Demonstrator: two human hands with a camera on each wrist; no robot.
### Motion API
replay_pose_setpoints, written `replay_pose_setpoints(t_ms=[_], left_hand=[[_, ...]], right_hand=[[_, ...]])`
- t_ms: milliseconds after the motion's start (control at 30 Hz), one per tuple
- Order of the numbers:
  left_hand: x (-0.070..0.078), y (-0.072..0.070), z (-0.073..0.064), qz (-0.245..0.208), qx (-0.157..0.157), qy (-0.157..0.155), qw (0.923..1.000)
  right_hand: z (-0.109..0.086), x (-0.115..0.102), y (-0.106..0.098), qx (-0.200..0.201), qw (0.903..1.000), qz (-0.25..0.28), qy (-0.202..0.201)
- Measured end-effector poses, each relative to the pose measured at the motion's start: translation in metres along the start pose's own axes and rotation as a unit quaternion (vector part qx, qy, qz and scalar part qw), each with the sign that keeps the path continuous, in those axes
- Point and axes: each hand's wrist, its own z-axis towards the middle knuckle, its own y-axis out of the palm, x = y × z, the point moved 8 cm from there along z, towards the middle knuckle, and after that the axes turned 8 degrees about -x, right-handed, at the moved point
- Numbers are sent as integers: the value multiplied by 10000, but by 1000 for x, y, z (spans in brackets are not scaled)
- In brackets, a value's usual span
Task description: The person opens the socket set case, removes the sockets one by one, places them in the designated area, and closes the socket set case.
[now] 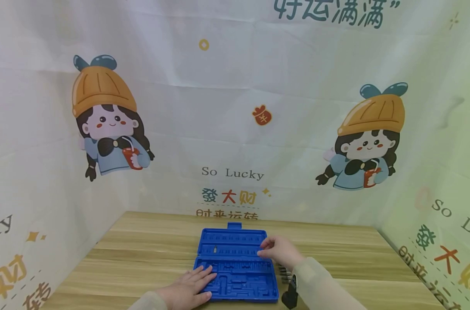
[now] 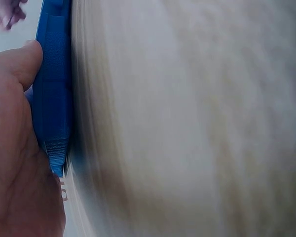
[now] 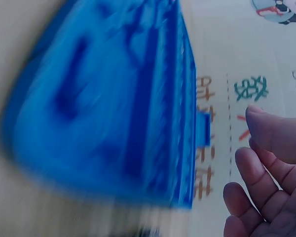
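An unfolded blue plastic tool case [image 1: 245,286] lies on the table, its lid half [image 1: 233,236] away from me and molded slots throughout. One small metal bit [image 1: 215,249] stands in a lid slot. My left hand [image 1: 190,285] rests on the near-left corner, fingers straight and spread over the rim. In the left wrist view its thumb lies against the blue case side [image 2: 54,74]. My right hand [image 1: 281,251] hovers at the lid's right edge, fingers loosely bent. The right wrist view shows nothing between those fingers [image 3: 251,168].
Several small metal pieces [image 1: 285,274] lie right of the case, partly hidden by my right sleeve. A black object [image 1: 290,295] is beside that sleeve. The wooden table [image 1: 142,245] meets a printed cloth backdrop [image 1: 173,129] at the back and sides.
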Motion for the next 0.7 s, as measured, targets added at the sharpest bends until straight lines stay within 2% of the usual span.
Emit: replay_pose_setpoints(t_ms=[100, 200, 300, 433, 533, 600, 700], left_hand=[[8, -4, -4, 73, -37, -142, 9999], [9, -5, -3, 127, 5, -207, 9997], [-5, 0, 4, 162, 144, -192, 9996], [-39, 15, 22, 175, 143, -4, 9997], [-58, 23, 35, 215, 103, 111, 9997], [-66, 27, 40, 180, 82, 132, 9997], [-70, 29, 42, 147, 79, 165, 9997]], right_hand=[[15, -16, 10, 84, 9998, -83, -178], [29, -28, 23, 163, 9995, 58, -251], [41, -36, 38, 227, 9990, 299, -226], [57, -38, 59, 330, 9983, 484, -74], [66, -35, 73, 418, 9974, 582, 120], [70, -33, 80, 542, 9967, 554, 253], [74, -30, 87, 789, 9945, 503, 469]])
